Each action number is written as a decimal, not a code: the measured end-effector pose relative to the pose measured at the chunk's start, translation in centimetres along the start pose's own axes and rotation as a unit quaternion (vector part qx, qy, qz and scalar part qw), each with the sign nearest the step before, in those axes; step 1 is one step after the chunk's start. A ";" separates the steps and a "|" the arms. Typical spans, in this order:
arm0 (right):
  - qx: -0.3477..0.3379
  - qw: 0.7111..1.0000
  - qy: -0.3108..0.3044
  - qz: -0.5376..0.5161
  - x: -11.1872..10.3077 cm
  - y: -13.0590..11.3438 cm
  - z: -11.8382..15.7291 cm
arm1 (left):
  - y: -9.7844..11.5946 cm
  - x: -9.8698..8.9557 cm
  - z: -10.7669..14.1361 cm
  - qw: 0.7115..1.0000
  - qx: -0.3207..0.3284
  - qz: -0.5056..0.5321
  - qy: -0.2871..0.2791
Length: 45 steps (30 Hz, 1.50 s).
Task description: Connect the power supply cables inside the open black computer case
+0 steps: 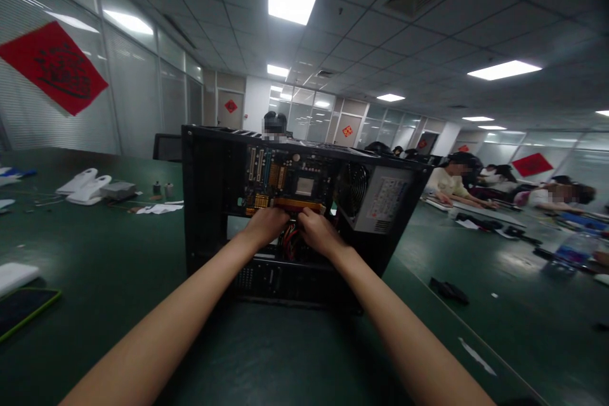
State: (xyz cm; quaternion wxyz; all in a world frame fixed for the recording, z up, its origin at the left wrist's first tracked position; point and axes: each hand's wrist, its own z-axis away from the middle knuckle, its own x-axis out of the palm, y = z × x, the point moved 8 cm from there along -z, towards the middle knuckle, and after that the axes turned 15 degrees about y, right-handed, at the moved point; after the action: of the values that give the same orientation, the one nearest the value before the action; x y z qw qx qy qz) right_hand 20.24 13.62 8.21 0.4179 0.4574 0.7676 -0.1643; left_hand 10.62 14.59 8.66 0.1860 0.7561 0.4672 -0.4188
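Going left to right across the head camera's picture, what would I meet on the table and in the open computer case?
Green-edged phone, white bag, left hand, right hand, power supply, small black object, clear bottle.

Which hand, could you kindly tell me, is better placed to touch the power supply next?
The right hand, probably: it is nearer the power supply, while the left hand lies farther across the open computer case. Both hands are at the orange strip, though.
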 end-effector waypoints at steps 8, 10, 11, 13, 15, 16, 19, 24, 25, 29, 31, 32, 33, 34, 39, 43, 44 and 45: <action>0.006 1.000 -0.006 -0.004 0.3 0.2 -0.3 | -1.1 0.9 0.1 0.990 -0.038 0.129 0.031; 0.007 1.000 0.003 -0.008 0.3 0.2 -0.4 | -1.2 1.1 -0.1 0.989 -0.036 0.139 0.036; 0.008 1.000 0.008 -0.011 0.2 0.3 -0.4 | -1.2 1.1 -0.2 0.989 -0.035 0.140 0.039; 0.013 1.000 0.020 -0.018 0.1 0.4 -0.2 | -1.3 1.1 -0.4 0.989 -0.036 0.134 0.043; 0.020 0.999 0.031 -0.032 0.0 0.6 0.1 | -1.3 1.0 -0.5 0.990 -0.039 0.127 0.042; 0.021 0.998 0.037 -0.043 0.0 0.7 0.2 | -1.3 1.0 -0.5 0.990 -0.041 0.126 0.041; 0.032 0.995 0.051 -0.077 0.1 1.3 0.6 | -1.1 0.8 -0.5 0.991 -0.041 0.120 0.038; 0.068 0.995 0.024 -0.067 0.5 2.2 0.5 | -0.7 0.6 -0.6 0.994 -0.032 0.100 0.027; 0.072 0.996 0.011 -0.059 0.6 2.2 0.5 | -0.6 0.6 -0.6 0.994 -0.029 0.100 0.025; 0.084 0.996 -0.022 -0.038 0.6 2.1 0.3 | -0.4 0.3 -0.6 0.994 -0.028 0.100 0.025; 0.086 0.996 -0.020 -0.032 0.6 2.2 0.3 | -0.4 0.2 -0.5 0.994 -0.035 0.099 0.027; 0.087 0.996 -0.018 -0.029 0.6 2.2 0.3 | -0.4 0.3 -0.5 0.994 -0.037 0.099 0.026; 0.088 0.996 -0.016 -0.027 0.6 2.3 0.3 | -0.3 0.3 -0.6 0.994 -0.037 0.100 0.024; 0.088 0.996 -0.015 -0.027 0.7 2.3 0.3 | -0.3 0.4 -0.6 0.994 -0.037 0.101 0.022; 0.093 0.995 -0.018 -0.029 0.3 2.1 0.1 | -0.6 0.4 -0.8 0.994 -0.046 0.102 0.010; 0.084 0.996 0.010 -0.018 -2.5 1.5 1.5 | -1.5 -2.0 0.8 0.989 -0.117 0.079 0.037; 0.079 0.996 0.023 -0.013 -3.4 1.4 2.5 | -1.5 -2.9 1.8 0.985 -0.140 0.078 0.057; 0.077 0.996 0.036 -0.002 -4.3 1.5 3.7 | -1.2 -3.7 2.9 0.982 -0.153 0.083 0.069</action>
State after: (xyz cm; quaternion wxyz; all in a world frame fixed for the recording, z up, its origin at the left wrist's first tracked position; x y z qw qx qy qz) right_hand 24.28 9.61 9.58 0.3533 0.4920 0.7681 -0.2077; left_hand 7.43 11.20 10.08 0.3010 0.7821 0.4726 -0.2726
